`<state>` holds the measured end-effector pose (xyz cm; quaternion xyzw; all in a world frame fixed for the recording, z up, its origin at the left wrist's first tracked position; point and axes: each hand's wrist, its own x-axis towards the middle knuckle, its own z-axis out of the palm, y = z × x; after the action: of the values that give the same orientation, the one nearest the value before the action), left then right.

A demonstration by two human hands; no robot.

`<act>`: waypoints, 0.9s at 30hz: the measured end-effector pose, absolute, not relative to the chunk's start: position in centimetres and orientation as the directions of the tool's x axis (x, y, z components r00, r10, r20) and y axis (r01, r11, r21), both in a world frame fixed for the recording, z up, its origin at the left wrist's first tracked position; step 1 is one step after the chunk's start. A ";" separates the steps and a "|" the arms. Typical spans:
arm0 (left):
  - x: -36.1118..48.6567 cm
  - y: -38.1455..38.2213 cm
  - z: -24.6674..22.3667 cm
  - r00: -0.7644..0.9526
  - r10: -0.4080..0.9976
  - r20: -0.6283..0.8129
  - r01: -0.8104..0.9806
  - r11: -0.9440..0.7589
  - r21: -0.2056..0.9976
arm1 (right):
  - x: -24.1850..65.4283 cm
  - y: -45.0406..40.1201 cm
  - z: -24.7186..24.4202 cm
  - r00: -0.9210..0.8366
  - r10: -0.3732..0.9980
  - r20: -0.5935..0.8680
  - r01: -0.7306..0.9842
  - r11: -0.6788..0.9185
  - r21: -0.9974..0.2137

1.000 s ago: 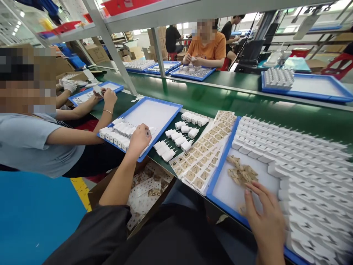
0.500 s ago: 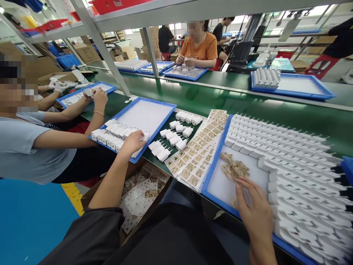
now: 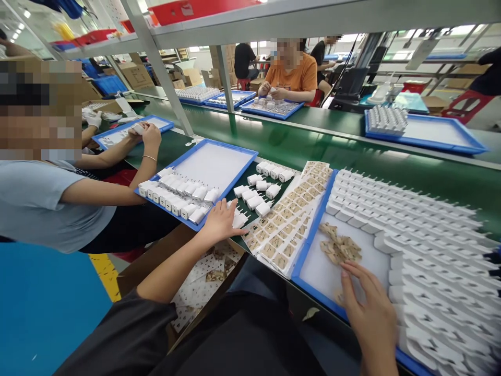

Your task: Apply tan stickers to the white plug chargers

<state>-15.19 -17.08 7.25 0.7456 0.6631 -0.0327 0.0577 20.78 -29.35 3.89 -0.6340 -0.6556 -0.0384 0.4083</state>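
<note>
My left hand [image 3: 219, 222] is open, its thumb stretched out and its fingers over a few white plug chargers [image 3: 239, 219] at the front edge of the green bench; it partly hides them. Several more such chargers [image 3: 254, 198] lie just beyond. Over a blue-rimmed tray [image 3: 300, 271] is my right hand [image 3: 370, 297], thumb and forefinger tips close together as in a pinch. Whatever lies between them, if anything, is too small to make out. Right by those fingertips is a heap of crumpled tan film pieces [image 3: 340, 245]. White chargers [image 3: 422, 235] in tight rows fill the tray's far and right parts.
Sheets of tan stickers [image 3: 291, 216] lie left of my tray. Another blue tray [image 3: 223, 156], holding rows of chargers, is further left, beside a seated co-worker [image 3: 94, 198]. Below the bench edge, a cardboard box [image 3: 144, 266] holds used backing sheets. A metal shelf post [image 3: 160, 68] stands behind.
My left hand has moved right, from the chargers in the left tray to those on the bench, and its fingers have spread. A charger now lies where it was. My right hand stays by the heap.
</note>
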 end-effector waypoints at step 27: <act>-14.6 -15.6 7.7 0.130 0.977 -0.168 0.989 -0.116 0.088 | 21.0 -29.4 3.6 0.077 0.773 0.630 0.838 0.292 -0.461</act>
<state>-14.64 -15.56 7.65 0.7462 0.6589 -0.0340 0.0890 20.98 -29.44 3.60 -0.5936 -0.6782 -0.0375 0.4315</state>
